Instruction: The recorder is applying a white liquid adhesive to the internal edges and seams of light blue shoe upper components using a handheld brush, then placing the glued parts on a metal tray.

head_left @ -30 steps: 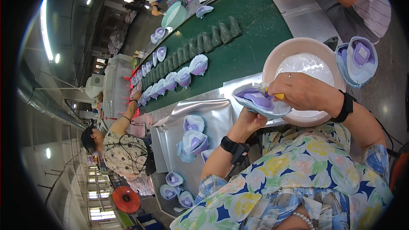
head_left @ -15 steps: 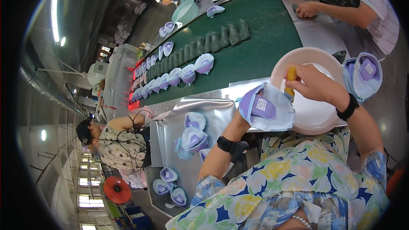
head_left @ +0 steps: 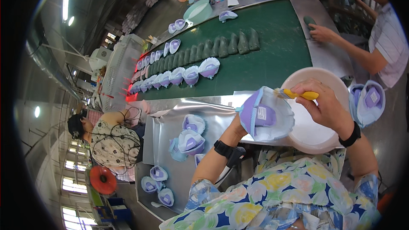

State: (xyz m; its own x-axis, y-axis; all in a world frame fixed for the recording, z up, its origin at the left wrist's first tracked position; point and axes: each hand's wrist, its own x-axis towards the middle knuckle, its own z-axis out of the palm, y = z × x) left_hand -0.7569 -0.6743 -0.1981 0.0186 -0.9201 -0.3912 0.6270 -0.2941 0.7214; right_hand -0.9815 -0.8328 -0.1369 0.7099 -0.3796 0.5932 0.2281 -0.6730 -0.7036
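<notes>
My right hand (head_left: 317,98) is closed round a yellow-handled brush (head_left: 303,95). Its bristles touch the upper rim of a purple and pale blue shoe upper (head_left: 267,113), turned with its underside and a white label facing me. That shoe upper rests on my left hand (head_left: 240,128), which grips it from behind; the fingers are mostly hidden by it. Under my right hand stands a pale pink basin (head_left: 336,142) with white liquid inside. More shoe uppers (head_left: 370,102) sit right of the basin.
Dark shoe lasts (head_left: 222,47) and rows of shoe uppers (head_left: 190,76) lie on the green conveyor belt (head_left: 272,68). At left, a metal tray (head_left: 170,121) bears several uppers. Co-workers stand left, at the far end and at right, one with a hand (head_left: 322,33) on a dark last.
The brush has risen out of the basin and moved left onto the shoe upper's rim. My left hand keeps the upper in nearly the same place. The view has shifted slightly.
</notes>
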